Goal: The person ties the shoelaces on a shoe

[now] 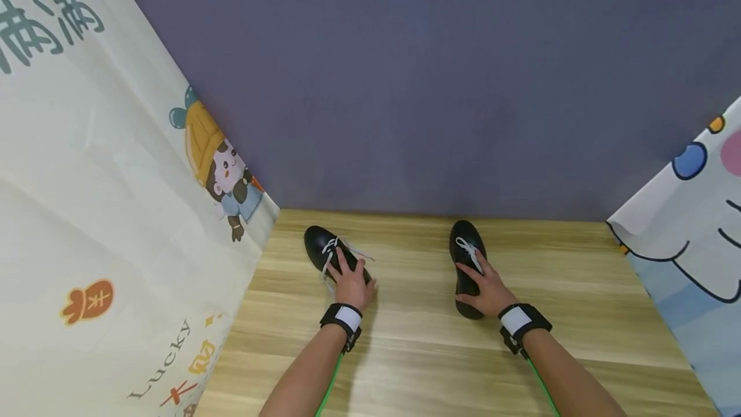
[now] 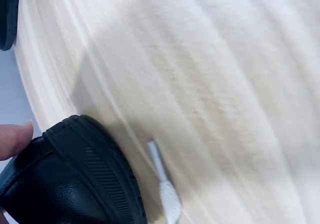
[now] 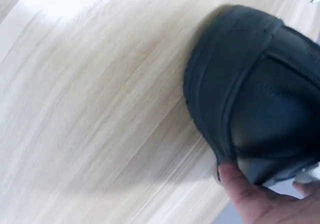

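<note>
A black lace-up shoe (image 1: 318, 243) stands at the left of the wood-grain surface, its white laces (image 1: 329, 251) loose and trailing on both sides. My left hand (image 1: 351, 282) grips it over the opening and heel; the left wrist view shows the heel (image 2: 65, 184) with a fingertip against it and a lace end (image 2: 170, 204) beside it. A second black shoe (image 1: 463, 233), its white lace (image 1: 469, 251) gathered on top, stands to the right. My right hand (image 1: 486, 288) holds this one from its right side, the thumb (image 3: 240, 186) against the sole edge near the heel.
The wood-grain surface (image 1: 405, 340) ends at a dark grey-blue upright panel (image 1: 405, 114) just beyond the shoe toes. A white printed sheet (image 1: 116, 179) borders the left, and another printed sheet (image 1: 683, 243) the right. Green cables (image 1: 330, 385) run along both forearms from the wrist straps.
</note>
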Demonstrator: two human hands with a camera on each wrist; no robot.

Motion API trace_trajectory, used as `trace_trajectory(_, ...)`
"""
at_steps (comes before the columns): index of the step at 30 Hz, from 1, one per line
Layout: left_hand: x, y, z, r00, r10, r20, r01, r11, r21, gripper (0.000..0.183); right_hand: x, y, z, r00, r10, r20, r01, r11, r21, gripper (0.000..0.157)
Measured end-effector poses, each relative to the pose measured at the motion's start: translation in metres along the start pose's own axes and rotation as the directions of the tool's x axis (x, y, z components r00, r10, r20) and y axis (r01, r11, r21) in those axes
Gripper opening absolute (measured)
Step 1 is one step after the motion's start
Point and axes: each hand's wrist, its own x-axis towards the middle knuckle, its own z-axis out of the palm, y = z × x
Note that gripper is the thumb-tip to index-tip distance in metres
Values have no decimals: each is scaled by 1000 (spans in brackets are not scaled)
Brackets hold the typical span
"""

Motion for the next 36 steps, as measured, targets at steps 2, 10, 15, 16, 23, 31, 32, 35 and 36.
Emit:
trace_trajectory(2,-4,-1,-3,1000,16,9,-16,1000,-15,45,-2,1,-1,1000,14,12,-14,1000,2,76)
trace_trajectory(10,-19,-5,-7,993,110,41,-108,994,-31,46,-10,-20,-11,1000,25,-11,-25,1000,-13,80)
trace_trajectory(15,-31,-2,-10,982,178,60,-177,984,-28,45,-12,-39,-17,998,-46,-45,44,998,-34,79)
trace_trajectory(16,-33,-2,-11,979,193,63,-192,981,-25,45,-13,-42,-18,997,-59,-47,57,998,-38,79)
trace_trajectory(23,-55,6,-11,960,269,78,-269,963,-18,44,-22,-54,-17,992,-108,-65,104,993,-60,81)
trace_trajectory(31,-89,16,-13,942,330,69,-332,943,21,39,-36,-57,-6,985,-144,-97,141,989,-37,80)
trace_trajectory(32,-93,17,-14,938,339,71,-341,940,26,39,-38,-57,-4,984,-147,-99,145,989,-35,80)
trace_trajectory(35,-104,22,-14,927,366,83,-369,929,29,38,-42,-60,0,984,-149,-99,146,989,-35,79)
trace_trajectory(36,-108,24,-14,924,373,85,-377,926,23,38,-43,-61,1,984,-145,-101,142,989,-38,78)
